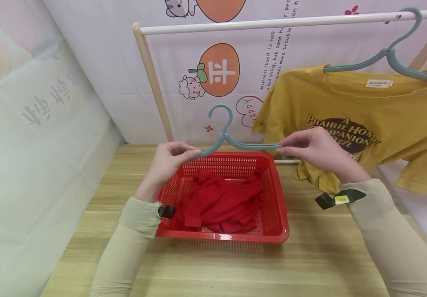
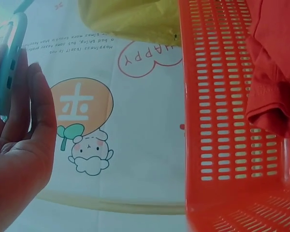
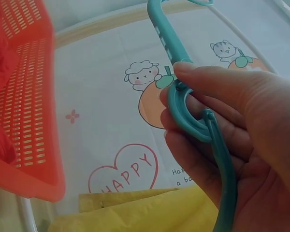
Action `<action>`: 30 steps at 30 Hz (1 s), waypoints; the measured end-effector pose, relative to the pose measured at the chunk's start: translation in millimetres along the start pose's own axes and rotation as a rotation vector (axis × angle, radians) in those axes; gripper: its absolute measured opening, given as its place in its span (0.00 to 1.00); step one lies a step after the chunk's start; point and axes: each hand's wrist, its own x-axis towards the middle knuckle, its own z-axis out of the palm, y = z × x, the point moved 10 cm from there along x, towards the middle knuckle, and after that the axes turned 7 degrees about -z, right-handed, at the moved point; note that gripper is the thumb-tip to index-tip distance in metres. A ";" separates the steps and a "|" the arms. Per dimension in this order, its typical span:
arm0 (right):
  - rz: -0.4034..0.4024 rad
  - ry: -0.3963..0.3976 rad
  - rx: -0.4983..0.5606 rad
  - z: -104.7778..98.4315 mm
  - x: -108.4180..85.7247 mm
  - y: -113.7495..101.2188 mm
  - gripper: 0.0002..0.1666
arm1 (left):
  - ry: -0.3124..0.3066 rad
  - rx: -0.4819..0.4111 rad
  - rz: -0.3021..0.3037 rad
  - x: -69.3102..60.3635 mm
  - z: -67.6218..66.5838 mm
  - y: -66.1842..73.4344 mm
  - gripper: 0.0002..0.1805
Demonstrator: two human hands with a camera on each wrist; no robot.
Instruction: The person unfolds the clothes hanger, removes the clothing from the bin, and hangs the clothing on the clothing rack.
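A teal foldable clothes hanger (image 1: pixel 240 144) is held up over the far rim of the red basket (image 1: pixel 232 238), its hook upward and its arms spread. My left hand (image 1: pixel 170 163) pinches the end of the left arm between thumb and fingers. The right arm's tip is pinched by my right hand (image 1: pixel 319 150). In the right wrist view, the thumb and fingers grip the teal hanger (image 3: pixel 166 38) near a curved part. The left wrist view shows the hanger (image 2: pixel 12 58) against the left fingers. Crumpled red cloth (image 1: pixel 224 200) lies in the basket, below both hands.
A yellow T-shirt (image 1: pixel 332 103) hangs on another teal hanger (image 1: pixel 362 65) from the white rail (image 1: pixel 272 24). A wooden post (image 1: pixel 154 82) supports the rail's left end. The basket stands on a wood-grain surface (image 1: pixel 198 272), before a printed backdrop (image 1: pixel 131 95).
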 end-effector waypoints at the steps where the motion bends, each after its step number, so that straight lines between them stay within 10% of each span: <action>1: 0.001 0.001 -0.003 0.1 -0.2 0.5 0.11 | 0.008 -0.006 -0.002 0.1 -0.2 0.1 0.12; 15: 0.009 0.069 -0.022 -6.5 -5.0 8.7 0.15 | 0.187 -0.109 0.046 -3.9 -26.0 12.9 0.06; 30: 0.008 0.162 -0.039 -32.4 -14.8 14.8 0.15 | 0.276 -0.184 0.033 -11.9 -61.5 -5.0 0.06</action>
